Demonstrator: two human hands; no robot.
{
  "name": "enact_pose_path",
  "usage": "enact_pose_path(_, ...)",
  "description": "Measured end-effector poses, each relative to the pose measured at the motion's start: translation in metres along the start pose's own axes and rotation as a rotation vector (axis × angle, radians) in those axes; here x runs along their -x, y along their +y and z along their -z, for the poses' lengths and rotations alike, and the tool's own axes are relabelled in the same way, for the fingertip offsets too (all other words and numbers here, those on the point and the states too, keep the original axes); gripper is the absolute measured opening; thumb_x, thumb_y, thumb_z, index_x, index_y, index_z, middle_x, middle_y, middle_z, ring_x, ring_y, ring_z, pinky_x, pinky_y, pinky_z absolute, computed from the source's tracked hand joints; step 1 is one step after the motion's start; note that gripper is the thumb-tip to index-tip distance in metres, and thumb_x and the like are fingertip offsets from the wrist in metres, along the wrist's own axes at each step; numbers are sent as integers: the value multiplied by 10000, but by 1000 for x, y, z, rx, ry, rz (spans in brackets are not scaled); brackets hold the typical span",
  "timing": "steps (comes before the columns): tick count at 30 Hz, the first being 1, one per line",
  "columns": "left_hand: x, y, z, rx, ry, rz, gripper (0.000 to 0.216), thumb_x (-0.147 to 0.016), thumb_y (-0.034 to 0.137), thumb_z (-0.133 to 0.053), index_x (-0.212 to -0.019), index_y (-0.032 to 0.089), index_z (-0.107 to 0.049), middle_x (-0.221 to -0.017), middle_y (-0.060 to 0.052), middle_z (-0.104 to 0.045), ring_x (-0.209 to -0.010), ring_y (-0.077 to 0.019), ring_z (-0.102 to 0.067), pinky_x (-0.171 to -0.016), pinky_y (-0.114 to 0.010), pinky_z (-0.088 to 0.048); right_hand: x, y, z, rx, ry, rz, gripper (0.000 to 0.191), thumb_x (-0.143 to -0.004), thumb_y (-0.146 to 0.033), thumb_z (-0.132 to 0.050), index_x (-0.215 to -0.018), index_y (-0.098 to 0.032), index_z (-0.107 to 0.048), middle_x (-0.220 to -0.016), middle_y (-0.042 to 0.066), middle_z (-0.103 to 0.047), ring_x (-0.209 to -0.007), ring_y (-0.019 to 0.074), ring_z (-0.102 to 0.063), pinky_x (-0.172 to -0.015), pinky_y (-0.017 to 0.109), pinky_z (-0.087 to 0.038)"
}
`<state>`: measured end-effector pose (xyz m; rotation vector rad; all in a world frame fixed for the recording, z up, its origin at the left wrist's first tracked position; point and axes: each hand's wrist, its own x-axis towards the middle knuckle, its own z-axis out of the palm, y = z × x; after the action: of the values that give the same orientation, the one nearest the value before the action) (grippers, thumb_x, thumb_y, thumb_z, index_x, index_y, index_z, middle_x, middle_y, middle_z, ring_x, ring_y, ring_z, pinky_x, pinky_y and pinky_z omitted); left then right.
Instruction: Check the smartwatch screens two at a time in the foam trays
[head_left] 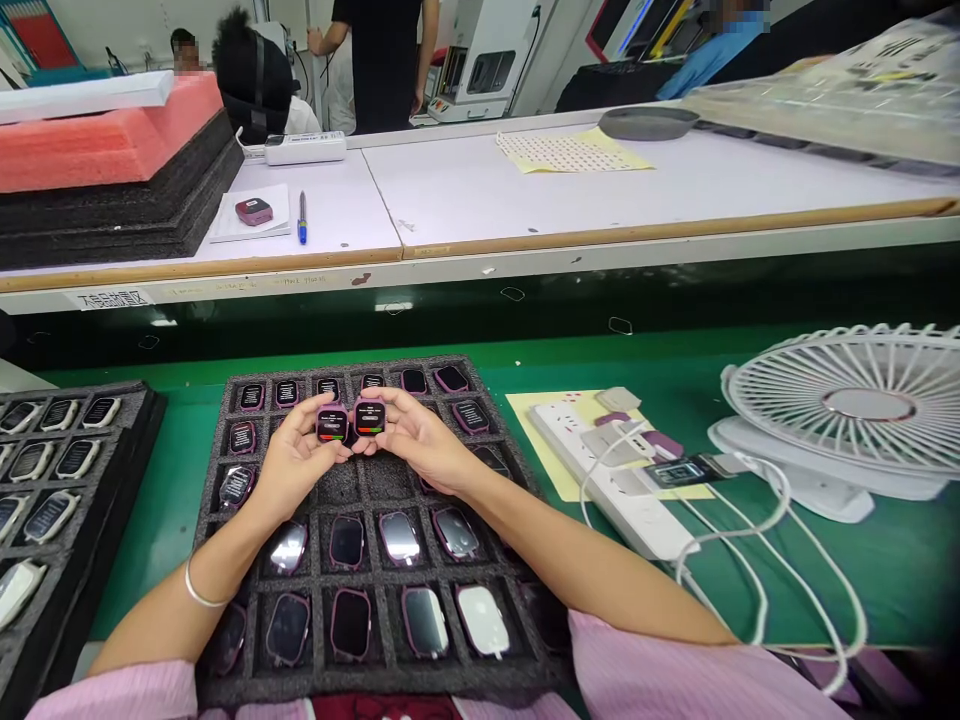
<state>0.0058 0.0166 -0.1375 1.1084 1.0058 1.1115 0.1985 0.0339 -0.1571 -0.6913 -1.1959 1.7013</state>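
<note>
My left hand is closed on a small purple-rimmed watch body with a lit screen. My right hand grips a second watch body right beside it; the two nearly touch. Both hands hover over a black foam tray whose pockets hold several more purple watch bodies, screens up. A silver bangle sits on my left wrist.
A second foam tray of pale watch bodies lies at the left. A white power strip with chargers and cables lies to the right, and a white fan beyond it. On the raised shelf lie a pen, foam stacks and a label sheet. People stand behind.
</note>
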Motion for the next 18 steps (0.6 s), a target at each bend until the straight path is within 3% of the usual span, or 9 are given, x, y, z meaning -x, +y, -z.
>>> enact_pose_path(5, 0, -1, -1, 2, -6, -24, 495, -720, 179, -772, -1176, 198, -580, -1017, -28, -702, -653, -90, -688, -677, -236, -593, 0, 1, -1, 17, -11, 12, 434, -826, -218, -710, -1212, -232, -512, -1030, 37, -656, -754, 140, -684, -731, 319, -541)
enact_pose_path(11, 3, 2, -3, 2, -11, 10, 487, -753, 196, -729, -1213, 204, -568, -1140, -67, -678, -719, -133, -733, -754, -298, -616, 1, -4, -3, 7, 6, -14, 436, -774, -160, -705, -1170, -231, -537, -968, 21, -651, -725, 141, -670, -695, 308, -516)
enact_pose_path(18, 4, 2, -4, -46, 7, 37, 397, -769, 278, -729, -1134, 186, -603, -1159, -87, -669, -626, -144, -732, -633, -291, -620, 1, -6, -5, 17, 39, -40, 350, -793, -225, -717, -1109, -218, -569, -883, 1, -651, -637, 129, -648, -614, 291, -479)
